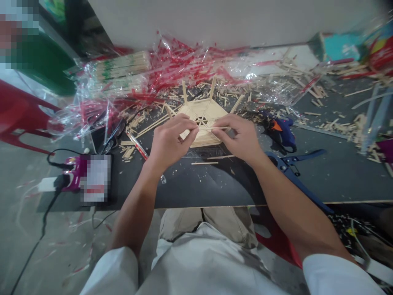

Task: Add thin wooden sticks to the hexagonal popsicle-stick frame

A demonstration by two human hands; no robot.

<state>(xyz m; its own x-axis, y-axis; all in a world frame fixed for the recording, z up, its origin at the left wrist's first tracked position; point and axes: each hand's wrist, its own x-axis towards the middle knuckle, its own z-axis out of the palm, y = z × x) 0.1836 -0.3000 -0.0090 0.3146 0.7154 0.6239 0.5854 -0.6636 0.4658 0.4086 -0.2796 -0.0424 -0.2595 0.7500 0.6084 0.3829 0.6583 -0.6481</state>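
A hexagonal frame of thin wooden sticks (201, 119) lies on a dark board (215, 184), with several sticks standing up at its corners. My left hand (170, 141) and my right hand (239, 137) are both over its near side. Together they pinch one thin wooden stick (211, 128) and hold it level across the frame, the left hand at its left end, the right hand at its right end. Both hands have their fingers closed on it.
A blue glue gun (282, 131) and long blue-handled cutters (294, 172) lie right of the frame. Crumpled clear and red wrappers (172, 61), packs of sticks (123, 69) and stick offcuts litter the back. A purple device with cables (73, 172) sits at left. Red chair (18, 114) far left.
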